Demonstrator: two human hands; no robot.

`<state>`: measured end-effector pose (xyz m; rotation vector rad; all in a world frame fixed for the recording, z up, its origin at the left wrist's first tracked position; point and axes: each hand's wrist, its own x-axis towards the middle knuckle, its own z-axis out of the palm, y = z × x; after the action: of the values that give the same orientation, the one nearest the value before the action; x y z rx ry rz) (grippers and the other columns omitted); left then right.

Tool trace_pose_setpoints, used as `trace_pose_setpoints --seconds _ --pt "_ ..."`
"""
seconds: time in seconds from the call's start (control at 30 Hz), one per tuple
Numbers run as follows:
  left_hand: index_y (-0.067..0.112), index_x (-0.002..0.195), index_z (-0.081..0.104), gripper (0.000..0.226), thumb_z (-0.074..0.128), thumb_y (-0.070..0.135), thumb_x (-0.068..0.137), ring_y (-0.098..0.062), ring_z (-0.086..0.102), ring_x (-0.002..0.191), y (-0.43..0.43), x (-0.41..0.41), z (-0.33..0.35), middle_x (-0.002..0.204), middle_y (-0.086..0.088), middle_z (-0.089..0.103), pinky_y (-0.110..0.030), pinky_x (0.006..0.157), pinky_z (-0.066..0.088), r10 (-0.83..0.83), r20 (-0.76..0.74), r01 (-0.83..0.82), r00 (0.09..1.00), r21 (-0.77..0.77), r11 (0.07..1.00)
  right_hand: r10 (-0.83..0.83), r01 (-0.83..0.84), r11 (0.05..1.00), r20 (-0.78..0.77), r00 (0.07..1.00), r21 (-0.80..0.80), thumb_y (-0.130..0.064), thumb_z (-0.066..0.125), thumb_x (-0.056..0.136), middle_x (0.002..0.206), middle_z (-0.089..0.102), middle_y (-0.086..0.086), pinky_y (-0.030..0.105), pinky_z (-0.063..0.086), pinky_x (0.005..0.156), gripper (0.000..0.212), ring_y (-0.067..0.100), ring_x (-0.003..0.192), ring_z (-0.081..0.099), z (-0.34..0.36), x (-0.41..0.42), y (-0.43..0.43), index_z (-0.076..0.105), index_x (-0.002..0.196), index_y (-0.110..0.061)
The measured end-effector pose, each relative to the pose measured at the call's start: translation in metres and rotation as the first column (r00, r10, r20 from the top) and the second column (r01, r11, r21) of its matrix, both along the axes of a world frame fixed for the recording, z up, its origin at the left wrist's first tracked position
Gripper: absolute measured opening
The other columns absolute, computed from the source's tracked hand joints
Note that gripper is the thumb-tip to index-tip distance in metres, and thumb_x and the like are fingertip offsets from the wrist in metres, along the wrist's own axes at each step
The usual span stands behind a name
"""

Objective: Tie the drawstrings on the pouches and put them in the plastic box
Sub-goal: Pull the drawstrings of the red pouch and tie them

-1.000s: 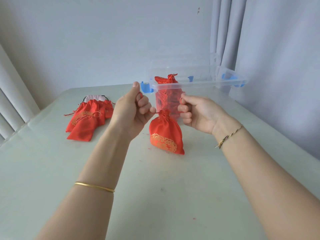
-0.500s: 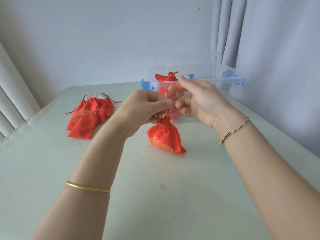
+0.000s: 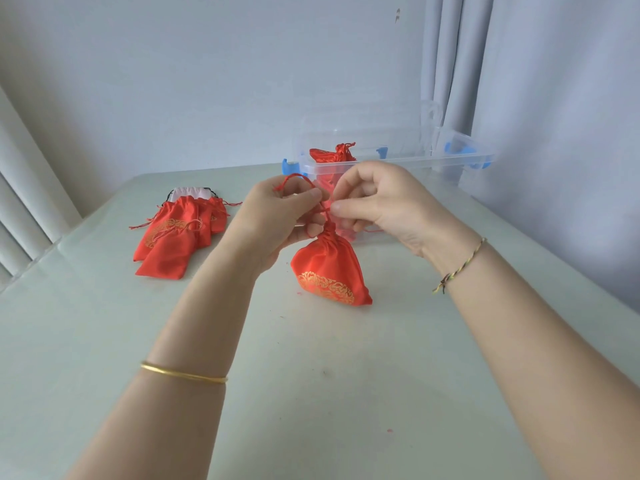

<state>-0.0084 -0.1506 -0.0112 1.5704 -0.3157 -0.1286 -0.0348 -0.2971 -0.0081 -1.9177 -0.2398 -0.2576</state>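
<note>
A red pouch [image 3: 329, 271] with a gold pattern stands on the table, its neck gathered tight. My left hand [image 3: 277, 220] pinches its red drawstring [image 3: 294, 178], which arches in a loop over my fingers. My right hand [image 3: 377, 199] pinches the other strand just above the neck, thumb and forefinger together. Behind my hands stands the clear plastic box [image 3: 460, 161] with blue latches, with at least one tied red pouch [image 3: 332, 155] inside.
A pile of several red pouches [image 3: 176, 237] lies on the table at the left, over a white pouch [image 3: 192, 194]. A curtain [image 3: 457, 64] hangs behind the box. The pale table [image 3: 311, 393] stretches toward me.
My hands have come together from pulling the strings apart and now cross the strands above the pouch's neck. A loop has formed over my left fingers.
</note>
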Motion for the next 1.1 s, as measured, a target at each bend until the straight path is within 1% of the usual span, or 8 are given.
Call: trace_pose_setpoints --seconds 0.13,0.3,0.5,0.67,0.73,0.8,0.9,1.1 --pt "0.001 0.092 0.056 0.004 0.056 0.005 0.090 -0.010 0.054 0.044 -0.001 0.001 -0.001 0.082 -0.013 0.055 -0.017 0.048 0.049 0.059 -0.045 -0.061 0.997 -0.027 0.998 -0.027 0.053 0.987 0.165 0.986 -0.152 -0.004 0.074 0.073 0.063 0.056 0.000 0.032 0.047 0.058 0.021 0.011 0.055 0.054 -0.007 0.007 0.005 0.058 0.073 -0.017" --pt "-0.004 0.100 0.059 0.014 0.059 0.005 0.088 -0.012 0.057 0.045 0.000 0.002 -0.001 0.089 -0.017 0.055 -0.018 0.051 0.052 0.095 -0.047 -0.096 0.994 -0.006 0.995 -0.041 0.149 0.940 0.332 0.942 -0.308 -0.006 0.073 0.073 0.062 0.046 -0.013 0.007 0.035 0.053 0.009 -0.003 0.052 0.049 -0.008 0.005 0.008 0.069 0.081 -0.007" --pt "-0.013 0.103 0.057 0.018 0.055 -0.002 0.088 -0.010 0.060 0.047 -0.001 -0.001 0.003 0.076 -0.015 0.057 -0.019 0.057 0.056 0.149 -0.004 -0.149 0.989 -0.026 0.988 -0.031 0.232 0.862 0.411 0.911 -0.450 -0.008 0.065 0.079 0.068 0.049 -0.008 0.021 0.038 0.061 0.007 0.007 0.061 0.048 -0.010 0.007 0.012 0.071 0.077 -0.006" --pt "0.018 0.106 0.053 0.024 0.062 0.012 0.084 -0.011 0.061 0.079 0.009 0.001 0.010 0.099 -0.001 0.059 -0.025 0.075 0.054 0.329 0.231 -0.352 0.916 0.065 0.934 -0.143 0.143 0.990 0.013 0.990 0.015 -0.004 0.063 0.081 0.050 0.058 0.002 0.017 0.036 0.042 0.013 0.008 0.042 0.047 -0.009 0.006 0.007 0.065 0.070 0.001" --pt "0.029 0.087 0.061 0.015 0.068 0.019 0.079 -0.006 0.056 0.087 0.010 -0.005 0.015 0.104 0.005 0.057 -0.015 0.068 0.044 0.264 0.440 -0.379 0.858 0.195 0.905 -0.101 0.127 0.966 -0.125 0.987 0.224 -0.002 0.062 0.082 0.036 0.046 -0.006 0.014 0.026 0.034 0.019 0.003 0.030 0.037 -0.010 0.008 0.004 0.059 0.063 -0.003" --pt "0.034 0.074 0.064 0.014 0.071 0.022 0.076 -0.009 0.050 0.103 0.006 -0.010 0.016 0.109 0.005 0.055 -0.018 0.081 0.040 0.122 0.571 -0.363 0.812 0.331 0.871 -0.055 0.121 0.932 -0.197 0.979 0.342 -0.001 0.062 0.083 0.034 0.041 -0.006 0.014 0.019 0.033 0.029 0.003 0.028 0.032 -0.011 0.010 0.003 0.052 0.056 -0.007" --pt "0.029 0.078 0.070 0.005 0.072 0.025 0.076 -0.009 0.033 0.106 -0.002 -0.013 0.011 0.107 0.009 0.047 -0.006 0.080 0.026 0.035 0.657 -0.434 0.753 0.458 0.776 -0.019 0.131 0.891 -0.254 0.967 0.434 -0.001 0.062 0.082 0.038 0.039 -0.004 0.014 0.018 0.033 0.035 0.004 0.030 0.028 -0.009 0.011 0.002 0.046 0.052 -0.010" --pt "0.023 0.084 0.071 0.006 0.071 0.026 0.078 -0.011 0.030 0.106 -0.002 -0.008 0.006 0.109 0.007 0.047 -0.014 0.077 0.021 0.046 0.681 -0.502 0.731 0.491 0.712 0.052 0.080 0.882 -0.264 0.963 0.465 -0.002 0.060 0.084 0.050 0.038 0.002 0.016 0.018 0.037 0.031 0.005 0.035 0.028 -0.009 0.011 0.002 0.047 0.057 -0.008"
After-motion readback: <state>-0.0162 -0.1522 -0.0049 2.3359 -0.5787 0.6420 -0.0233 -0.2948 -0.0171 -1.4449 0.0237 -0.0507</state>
